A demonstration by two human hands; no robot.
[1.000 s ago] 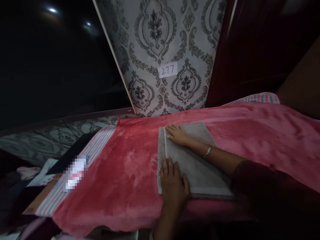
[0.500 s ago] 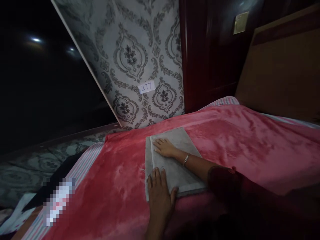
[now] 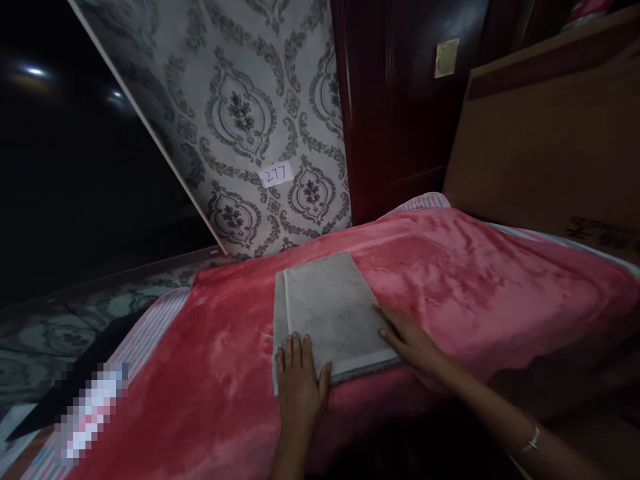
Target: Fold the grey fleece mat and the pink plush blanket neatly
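A grey folded cloth [image 3: 330,307], plush-looking and towel-like, lies flat in a rough rectangle on a red blanket [image 3: 225,333]. My left hand [image 3: 300,380] rests palm down on its near left corner, fingers stretched forward and thumb spread to the side. At the cloth's right edge is my right hand [image 3: 413,343], thumb and fingers apart and touching the border. Whether any fingertips reach under that edge cannot be seen. Along the near side the folded layers show as a darker fuzzy edge.
Patterned wallpaper [image 3: 240,87] with a paper label [image 3: 277,174] reading 277 rises behind the blanket. A large cardboard box [image 3: 545,147] stands at the right, beside dark red wood panelling [image 3: 395,120]. At the left is a dark glossy panel [image 3: 90,180].
My right hand has moved from the top of the grey cloth back to its right edge. My left hand stays on the near left corner. The view has shifted slightly right.
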